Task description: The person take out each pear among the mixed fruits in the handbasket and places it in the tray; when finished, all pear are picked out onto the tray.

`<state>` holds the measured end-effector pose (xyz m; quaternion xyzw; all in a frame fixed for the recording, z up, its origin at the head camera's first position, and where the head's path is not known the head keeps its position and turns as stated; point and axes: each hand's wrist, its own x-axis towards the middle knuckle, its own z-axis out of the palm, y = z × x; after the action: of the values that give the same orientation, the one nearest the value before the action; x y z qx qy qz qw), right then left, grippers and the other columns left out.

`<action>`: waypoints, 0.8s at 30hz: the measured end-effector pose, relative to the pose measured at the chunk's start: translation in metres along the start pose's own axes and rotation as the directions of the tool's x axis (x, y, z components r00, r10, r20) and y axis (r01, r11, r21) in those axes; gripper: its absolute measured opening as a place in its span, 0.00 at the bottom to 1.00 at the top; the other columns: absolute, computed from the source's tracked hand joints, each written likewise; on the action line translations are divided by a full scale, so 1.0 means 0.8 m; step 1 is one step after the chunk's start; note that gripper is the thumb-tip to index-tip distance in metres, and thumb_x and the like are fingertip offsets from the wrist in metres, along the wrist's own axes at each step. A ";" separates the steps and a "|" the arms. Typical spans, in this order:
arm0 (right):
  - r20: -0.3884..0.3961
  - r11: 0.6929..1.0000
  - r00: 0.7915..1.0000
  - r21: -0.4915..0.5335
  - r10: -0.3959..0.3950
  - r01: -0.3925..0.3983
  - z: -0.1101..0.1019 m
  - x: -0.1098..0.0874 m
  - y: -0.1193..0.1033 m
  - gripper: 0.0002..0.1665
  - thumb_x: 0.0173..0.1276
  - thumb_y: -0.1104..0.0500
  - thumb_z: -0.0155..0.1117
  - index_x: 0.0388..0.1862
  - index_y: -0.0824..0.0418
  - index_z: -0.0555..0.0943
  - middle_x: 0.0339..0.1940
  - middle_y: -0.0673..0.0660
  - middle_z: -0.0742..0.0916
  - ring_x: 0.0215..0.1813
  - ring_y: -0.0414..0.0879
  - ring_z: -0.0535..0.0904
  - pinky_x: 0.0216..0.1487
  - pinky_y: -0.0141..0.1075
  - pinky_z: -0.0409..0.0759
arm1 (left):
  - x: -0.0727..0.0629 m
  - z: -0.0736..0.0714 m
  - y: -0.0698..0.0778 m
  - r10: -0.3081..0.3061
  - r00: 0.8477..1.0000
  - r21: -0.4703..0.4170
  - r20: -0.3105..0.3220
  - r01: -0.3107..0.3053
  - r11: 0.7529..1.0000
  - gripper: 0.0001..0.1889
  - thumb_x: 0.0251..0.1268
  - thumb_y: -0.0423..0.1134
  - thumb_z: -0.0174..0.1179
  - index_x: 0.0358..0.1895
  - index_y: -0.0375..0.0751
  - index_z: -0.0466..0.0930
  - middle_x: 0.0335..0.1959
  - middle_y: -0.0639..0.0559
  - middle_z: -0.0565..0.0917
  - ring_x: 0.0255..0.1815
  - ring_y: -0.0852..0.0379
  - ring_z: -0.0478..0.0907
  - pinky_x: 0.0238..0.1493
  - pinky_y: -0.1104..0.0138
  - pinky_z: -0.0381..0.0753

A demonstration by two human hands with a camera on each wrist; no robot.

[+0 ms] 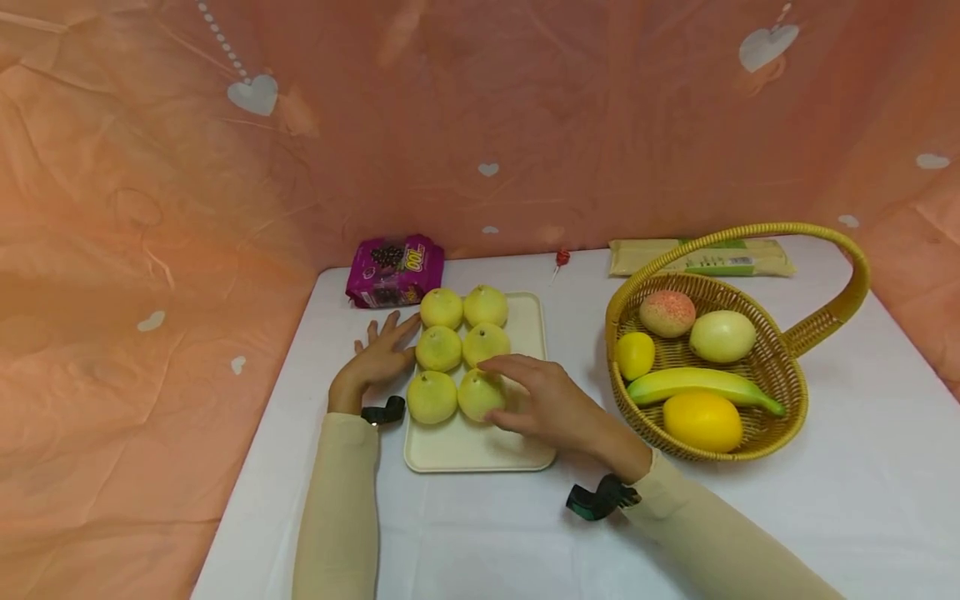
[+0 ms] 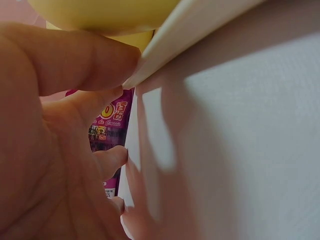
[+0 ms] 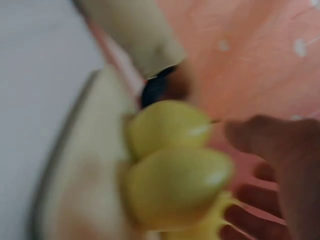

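Note:
Round yellow fruits [image 1: 438,348], several of them in two columns, sit on a cream rectangular tray [image 1: 480,448]. My left hand [image 1: 378,360] lies along the tray's left side, fingers spread; in the left wrist view its thumb [image 2: 90,62] touches the tray rim [image 2: 175,40]. Over the front right fruit [image 1: 476,400] hovers my right hand [image 1: 551,404], thumb and forefinger parted beside it. The blurred right wrist view has that hand [image 3: 282,165] alongside the fruits [image 3: 177,187], with its fingers loosely bent and not closed around one.
To the right stands a handled wicker basket [image 1: 797,408] holding a banana [image 1: 697,385], a peach [image 1: 667,313] and other fruit. A purple packet [image 1: 395,271] lies behind the tray, a red lollipop [image 1: 562,258] and a beige packet [image 1: 701,257] along the back edge.

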<state>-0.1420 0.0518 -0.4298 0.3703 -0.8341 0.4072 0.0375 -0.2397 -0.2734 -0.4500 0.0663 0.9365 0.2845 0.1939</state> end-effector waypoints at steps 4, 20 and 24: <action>0.100 0.998 0.995 0.066 -0.001 -0.006 -0.039 -0.017 -0.019 0.33 0.70 0.50 0.82 0.71 0.56 0.85 0.68 0.51 0.89 0.69 0.48 0.86 0.72 0.50 0.84 | 0.000 0.000 -0.001 -0.008 1.000 -0.013 0.001 0.008 1.000 0.39 0.81 0.48 0.47 0.92 0.57 0.49 0.93 0.38 0.33 0.89 0.25 0.17 0.79 0.23 0.17; -0.090 1.000 0.996 -0.017 0.011 -0.013 -0.196 -0.120 0.002 0.44 0.50 0.71 0.90 0.69 0.55 0.87 0.65 0.42 0.91 0.63 0.29 0.86 0.63 0.20 0.80 | -0.002 -0.001 0.001 -0.010 1.000 -0.010 -0.003 0.010 1.000 0.39 0.80 0.47 0.47 0.92 0.57 0.49 0.93 0.37 0.33 0.89 0.24 0.17 0.78 0.23 0.16; -0.122 0.993 0.990 -0.085 0.070 -0.081 -0.221 -0.140 0.010 0.46 0.47 0.73 0.90 0.69 0.55 0.87 0.64 0.40 0.91 0.63 0.26 0.84 0.63 0.17 0.77 | -0.003 -0.001 0.002 -0.009 1.000 -0.008 0.001 0.009 1.000 0.40 0.80 0.47 0.47 0.92 0.56 0.49 0.93 0.36 0.33 0.89 0.24 0.17 0.78 0.23 0.17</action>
<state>-0.1087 0.2455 -0.3581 0.3115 -0.8614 0.3915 0.0880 -0.2377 -0.2728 -0.4475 0.0612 0.9356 0.2873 0.1958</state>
